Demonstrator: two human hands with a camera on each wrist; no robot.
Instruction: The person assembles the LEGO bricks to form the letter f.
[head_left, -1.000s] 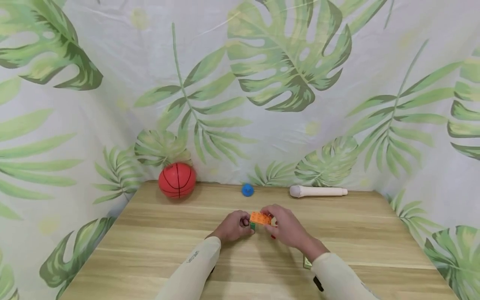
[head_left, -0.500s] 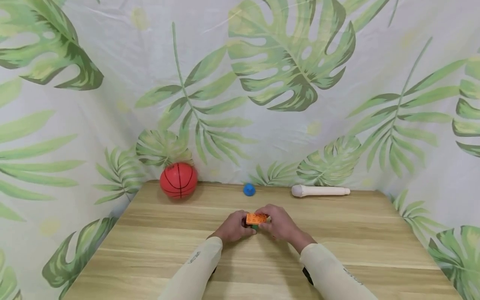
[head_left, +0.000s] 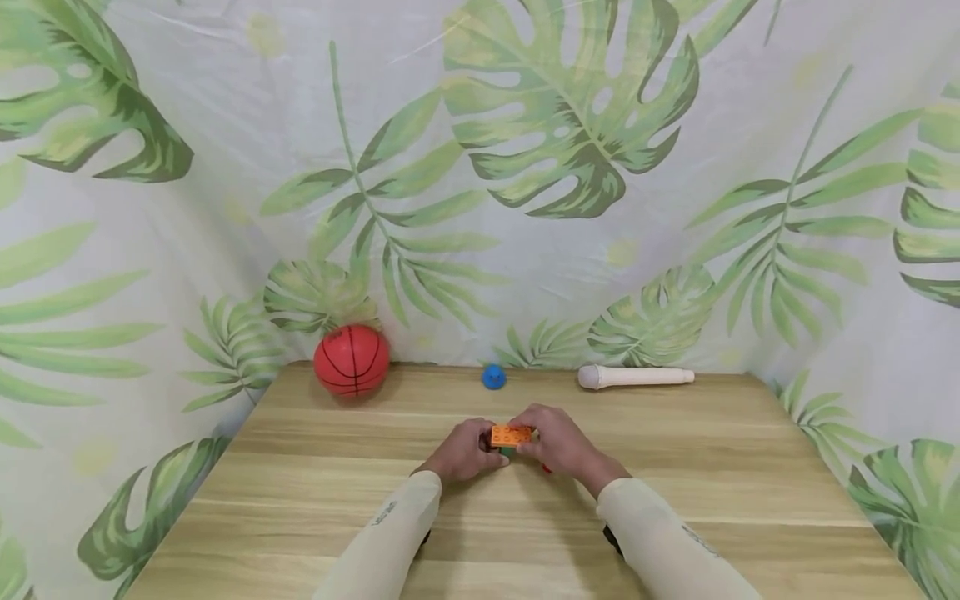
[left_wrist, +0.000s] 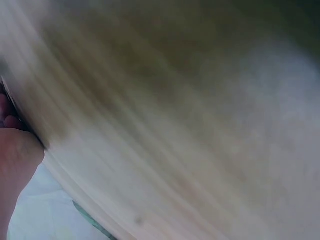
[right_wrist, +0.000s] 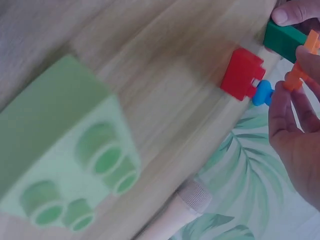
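My right hand (head_left: 558,442) pinches an orange toy brick (head_left: 510,436), studs facing up in the head view. Just under it is a green toy brick (right_wrist: 286,41), which my left hand (head_left: 463,452) grips, its thumb lying on the block in the right wrist view. Whether the two bricks are joined I cannot tell. A red toy brick (right_wrist: 242,75) stands on the table by my right hand, mostly hidden behind it in the head view. Only part of my left hand (left_wrist: 19,162) shows in the left wrist view, and no brick appears there.
A light green brick (right_wrist: 55,115) lies close to the right wrist camera. Along the table's back edge are a red basketball (head_left: 352,361), a small blue toy (head_left: 493,377) and a white microphone (head_left: 637,377). A leaf-patterned cloth (head_left: 420,275) hangs behind the wooden table (head_left: 315,467).
My right hand has moved left with the orange brick, bringing it over the green one. The right forearm now covers the light green brick in the head view. My left hand stays nearly still.
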